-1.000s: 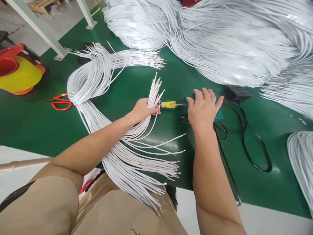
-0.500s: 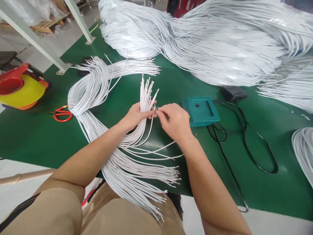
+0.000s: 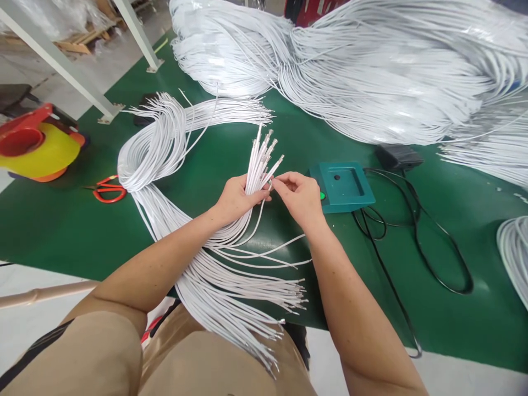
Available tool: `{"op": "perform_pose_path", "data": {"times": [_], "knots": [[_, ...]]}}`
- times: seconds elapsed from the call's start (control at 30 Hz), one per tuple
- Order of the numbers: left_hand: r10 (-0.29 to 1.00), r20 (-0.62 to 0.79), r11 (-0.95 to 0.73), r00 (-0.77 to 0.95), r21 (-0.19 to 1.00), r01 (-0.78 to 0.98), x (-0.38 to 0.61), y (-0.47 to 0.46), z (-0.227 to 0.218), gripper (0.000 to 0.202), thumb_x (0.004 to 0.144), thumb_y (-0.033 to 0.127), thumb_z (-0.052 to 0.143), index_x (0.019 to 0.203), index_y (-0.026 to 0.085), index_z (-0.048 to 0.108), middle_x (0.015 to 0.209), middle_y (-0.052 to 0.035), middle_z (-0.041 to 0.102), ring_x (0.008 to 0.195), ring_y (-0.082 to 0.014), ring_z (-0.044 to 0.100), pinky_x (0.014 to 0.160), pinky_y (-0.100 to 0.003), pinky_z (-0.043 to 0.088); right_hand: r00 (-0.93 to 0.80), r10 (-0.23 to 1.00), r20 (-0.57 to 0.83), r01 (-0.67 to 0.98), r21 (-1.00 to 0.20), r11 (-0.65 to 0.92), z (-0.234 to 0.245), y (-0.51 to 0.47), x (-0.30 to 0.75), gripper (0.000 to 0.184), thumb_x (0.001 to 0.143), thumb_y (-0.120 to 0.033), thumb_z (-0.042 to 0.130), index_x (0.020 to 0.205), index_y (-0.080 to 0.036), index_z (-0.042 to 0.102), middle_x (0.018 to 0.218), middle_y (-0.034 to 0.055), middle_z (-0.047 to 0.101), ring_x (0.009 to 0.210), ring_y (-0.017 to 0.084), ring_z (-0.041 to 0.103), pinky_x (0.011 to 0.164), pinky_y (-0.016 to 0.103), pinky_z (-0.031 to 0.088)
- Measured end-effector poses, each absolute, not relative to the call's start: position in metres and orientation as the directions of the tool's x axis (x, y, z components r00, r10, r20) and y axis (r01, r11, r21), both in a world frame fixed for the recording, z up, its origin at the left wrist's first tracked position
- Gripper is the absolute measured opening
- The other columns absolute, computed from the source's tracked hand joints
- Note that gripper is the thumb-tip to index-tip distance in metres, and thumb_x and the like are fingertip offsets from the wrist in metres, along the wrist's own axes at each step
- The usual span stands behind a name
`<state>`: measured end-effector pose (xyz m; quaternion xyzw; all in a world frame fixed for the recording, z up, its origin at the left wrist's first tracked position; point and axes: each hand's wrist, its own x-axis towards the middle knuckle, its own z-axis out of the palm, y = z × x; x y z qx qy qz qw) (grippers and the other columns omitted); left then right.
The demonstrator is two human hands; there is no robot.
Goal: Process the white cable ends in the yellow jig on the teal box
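White wire bundle [image 3: 259, 162] fans up over the green desk [image 3: 61, 225], clamped in the left hand [image 3: 237, 198]; the right hand [image 3: 299, 195] pinches one of its tips. One teal box [image 3: 344, 187] and one black cable [image 3: 416, 234] lie just right, one pair of red scissors [image 3: 108, 188] far left.

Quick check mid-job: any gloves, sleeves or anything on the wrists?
No gloves: the left hand and right hand are bare, with no ring, watch or band showing. The left forearm and right forearm are uncovered. Tan clothing with a black strap shows below.
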<state>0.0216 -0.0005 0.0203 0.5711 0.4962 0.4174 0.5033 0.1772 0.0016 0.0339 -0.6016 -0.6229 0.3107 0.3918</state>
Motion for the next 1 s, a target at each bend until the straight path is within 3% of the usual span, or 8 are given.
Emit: {"op": "perform_pose_path", "data": {"times": [0.3,0.47,0.53,0.6,0.73,0.8,1.0], "knots": [[0.987,-0.022,-0.007,0.159,0.984,0.179,0.021,-0.001,0.020,0.036,0.074,0.028,0.071,0.106,0.012,0.070,0.093,-0.0061,0.074,0.074,-0.0163,0.072,0.069,-0.023,0.057,0.023,0.997,0.070,0.622,-0.782,0.041,0.045,0.000,0.180,0.009,0.071,-0.020,0.058,0.063,-0.019,0.063,0.063,-0.0017,0.063,0.060,0.013,0.053,0.066,0.028,0.040],[0.986,-0.027,0.001,0.164,0.988,0.157,0.019,0.000,0.019,0.036,0.074,0.026,0.071,0.107,0.012,0.069,0.089,-0.0053,0.074,0.073,-0.0164,0.072,0.066,-0.023,0.057,-0.035,0.987,0.155,0.636,-0.759,0.141,0.040,-0.002,0.180,0.010,0.080,-0.025,0.057,0.081,-0.019,0.065,0.074,-0.0003,0.066,0.064,0.013,0.054,0.066,0.027,0.040],[0.984,-0.064,0.041,0.165,0.989,0.141,0.019,0.002,0.020,0.036,0.072,0.024,0.072,0.106,0.011,0.069,0.087,-0.0052,0.073,0.073,-0.0170,0.072,0.065,-0.023,0.057,-0.137,0.961,0.242,0.705,-0.657,0.266,0.034,-0.002,0.181,0.013,0.085,-0.024,0.053,0.080,-0.019,0.063,0.078,0.0021,0.066,0.067,0.015,0.054,0.066,0.027,0.039],[0.980,-0.114,0.097,0.165,0.989,0.112,0.020,0.004,0.020,0.035,0.070,0.022,0.073,0.103,0.011,0.069,0.087,-0.0053,0.073,0.071,-0.0169,0.072,0.064,-0.024,0.058,-0.247,0.918,0.310,0.797,-0.474,0.375,0.031,-0.001,0.184,0.020,0.090,-0.022,0.046,0.079,-0.018,0.062,0.084,0.0059,0.065,0.075,0.018,0.055,0.067,0.029,0.037],[0.971,-0.169,0.160,0.171,0.985,0.065,0.020,0.009,0.015,0.037,0.069,0.019,0.074,0.105,0.011,0.067,0.084,-0.0037,0.070,0.072,-0.0173,0.072,0.064,-0.023,0.057,-0.340,0.864,0.371,0.905,-0.119,0.408,0.031,0.004,0.195,0.020,0.092,-0.018,0.043,0.089,-0.017,0.063,0.094,0.0121,0.067,0.095,0.027,0.053,0.078,0.036,0.035],[0.968,-0.179,0.173,0.177,0.984,0.053,0.020,0.012,0.011,0.038,0.070,0.018,0.074,0.107,0.012,0.067,0.083,-0.0028,0.069,0.074,-0.0176,0.073,0.065,-0.023,0.057,-0.353,0.868,0.350,0.917,-0.056,0.395,0.031,0.008,0.201,0.019,0.090,-0.015,0.044,0.089,-0.016,0.063,0.090,0.0114,0.068,0.094,0.027,0.053,0.084,0.038,0.034],[0.962,-0.218,0.213,0.165,0.976,0.050,0.020,0.015,0.006,0.044,0.068,0.018,0.076,0.110,0.011,0.065,0.084,-0.0043,0.070,0.075,-0.0185,0.073,0.070,-0.027,0.059,-0.371,0.892,0.258,0.917,-0.046,0.395,0.029,0.015,0.207,0.018,0.081,-0.007,0.048,0.081,-0.017,0.064,0.083,0.0098,0.069,0.084,0.024,0.054,0.083,0.036,0.035]]}}
